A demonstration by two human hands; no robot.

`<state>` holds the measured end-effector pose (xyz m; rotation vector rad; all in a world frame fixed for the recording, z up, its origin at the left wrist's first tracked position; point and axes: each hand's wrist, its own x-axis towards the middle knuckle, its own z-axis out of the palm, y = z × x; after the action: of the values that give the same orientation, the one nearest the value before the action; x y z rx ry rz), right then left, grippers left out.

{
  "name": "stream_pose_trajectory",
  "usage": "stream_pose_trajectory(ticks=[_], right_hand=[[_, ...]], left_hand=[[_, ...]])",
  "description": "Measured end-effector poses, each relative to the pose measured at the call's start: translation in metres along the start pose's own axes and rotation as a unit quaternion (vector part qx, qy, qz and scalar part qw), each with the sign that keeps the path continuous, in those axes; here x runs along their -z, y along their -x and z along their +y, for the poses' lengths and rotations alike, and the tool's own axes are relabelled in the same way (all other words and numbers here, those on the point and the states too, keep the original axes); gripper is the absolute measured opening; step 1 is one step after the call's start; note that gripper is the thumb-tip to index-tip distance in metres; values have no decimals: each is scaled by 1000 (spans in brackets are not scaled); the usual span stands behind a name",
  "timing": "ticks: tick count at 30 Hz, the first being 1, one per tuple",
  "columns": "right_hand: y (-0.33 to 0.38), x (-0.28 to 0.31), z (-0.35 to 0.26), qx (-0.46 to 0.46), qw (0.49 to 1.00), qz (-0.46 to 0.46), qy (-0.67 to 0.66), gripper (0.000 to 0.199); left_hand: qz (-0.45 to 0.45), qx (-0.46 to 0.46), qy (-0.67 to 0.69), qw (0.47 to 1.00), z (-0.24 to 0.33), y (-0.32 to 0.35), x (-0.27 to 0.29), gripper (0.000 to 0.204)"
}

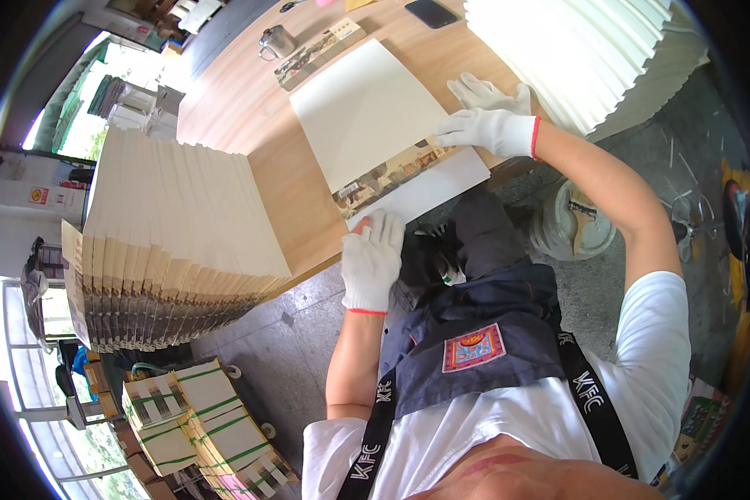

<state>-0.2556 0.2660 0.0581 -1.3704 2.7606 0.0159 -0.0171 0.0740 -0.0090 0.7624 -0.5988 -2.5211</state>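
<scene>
Both gloved hands are down on the surface (212, 108)! The left hand (372, 260), fingers close together and extended, gripping nothing, presses the near left corner of the white sheet (371, 108) with its printed band (392, 177). The right hand (493, 133) lies flat across the band's far end, fingers stretched, clamped on nothing. Over on the floor, a round pail (552, 240) holds a brush (583, 221); whatever else is inside, I cannot tell. Beyond the sheet stands a metal mug (277, 42), contents hidden, near a long printed box (321, 54) whose inside doesn't show either.
</scene>
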Motion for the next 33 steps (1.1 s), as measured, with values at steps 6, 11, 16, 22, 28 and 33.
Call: stream_pose_trajectory(ticks=[6, 11, 16, 22, 28, 33], right_hand=[[5, -15, 8, 10, 998, 57, -3, 42], [-31, -31, 17, 53, 984, 10, -170, 37], [-72, 11, 12, -204, 915, -22, -348, 57], [-111, -16, -14, -137, 600, -110, -781, 65], [-100, -50, -27, 31, 490, -47, -870, 36], [-108, -33, -31, 63, 448, 136, -882, 42]], left_hand=[[126, 7, 81, 989, 10, -17, -43, 10], [102, -53, 74, 991, 7, -80, -21, 11], [109, -24, 79, 991, 32, -101, -26, 20], [113, -17, -2, 993, 78, -81, -42, 22], [26, -103, -172, 979, 113, -28, -81, 14], [-42, -263, -266, 927, 138, 41, -124, 31]])
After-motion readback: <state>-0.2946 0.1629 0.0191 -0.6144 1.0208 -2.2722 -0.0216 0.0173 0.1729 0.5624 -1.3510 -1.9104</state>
